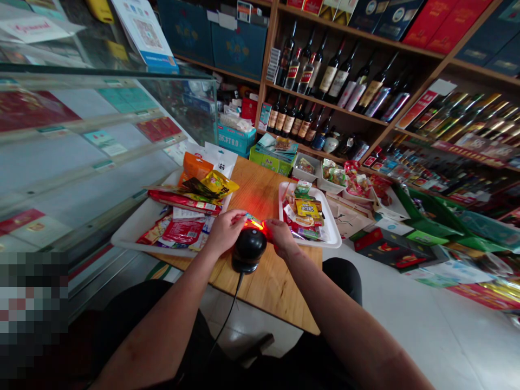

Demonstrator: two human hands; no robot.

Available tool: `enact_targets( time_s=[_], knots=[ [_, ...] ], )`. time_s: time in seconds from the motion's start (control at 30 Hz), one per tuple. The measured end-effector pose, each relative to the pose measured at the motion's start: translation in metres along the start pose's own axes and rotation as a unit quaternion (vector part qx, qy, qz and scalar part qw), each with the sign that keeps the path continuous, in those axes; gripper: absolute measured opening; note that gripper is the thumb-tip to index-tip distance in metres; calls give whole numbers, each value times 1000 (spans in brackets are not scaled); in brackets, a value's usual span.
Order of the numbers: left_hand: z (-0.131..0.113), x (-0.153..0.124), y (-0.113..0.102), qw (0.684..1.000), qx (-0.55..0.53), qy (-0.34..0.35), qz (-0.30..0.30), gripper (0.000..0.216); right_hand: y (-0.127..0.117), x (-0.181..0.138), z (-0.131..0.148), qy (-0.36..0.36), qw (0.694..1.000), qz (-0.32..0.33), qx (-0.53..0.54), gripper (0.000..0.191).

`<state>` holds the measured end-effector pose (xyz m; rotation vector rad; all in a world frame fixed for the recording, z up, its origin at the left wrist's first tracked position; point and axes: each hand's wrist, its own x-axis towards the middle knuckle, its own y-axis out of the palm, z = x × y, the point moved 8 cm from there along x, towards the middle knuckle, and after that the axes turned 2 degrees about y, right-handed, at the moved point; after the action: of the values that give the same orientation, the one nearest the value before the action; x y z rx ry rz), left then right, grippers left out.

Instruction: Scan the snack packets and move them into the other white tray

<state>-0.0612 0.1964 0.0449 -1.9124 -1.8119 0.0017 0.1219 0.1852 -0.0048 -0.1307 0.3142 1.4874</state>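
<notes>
Red-lit packet point(253, 220) apparently between fingers point(238, 216)

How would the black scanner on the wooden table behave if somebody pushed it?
The black scanner might tip, since its bulky round head sits above a base that looks no wider. Its cable, running past the edge of the table, may tug at it.

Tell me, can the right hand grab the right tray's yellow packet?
Probably yes: the yellow packet lies mostly uncovered in the tray near the right hand, though that hand holds a small packet.
</notes>
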Motion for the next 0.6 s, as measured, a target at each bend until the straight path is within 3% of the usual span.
enact_targets(
  time_s=[0.23,0.4,0.6],
  knots=[
    [-11,-4,9,997,-69,21,33,35,-24,-10,18,-50,997,-51,-28,26],
    [-11,-3,4,998,-50,25,14,32,-67,-18,32,-107,980,-144,-80,23],
    [-12,-5,1,999,-5,37,-8,27,-120,-25,42,-163,937,-259,-170,20]
  ],
)
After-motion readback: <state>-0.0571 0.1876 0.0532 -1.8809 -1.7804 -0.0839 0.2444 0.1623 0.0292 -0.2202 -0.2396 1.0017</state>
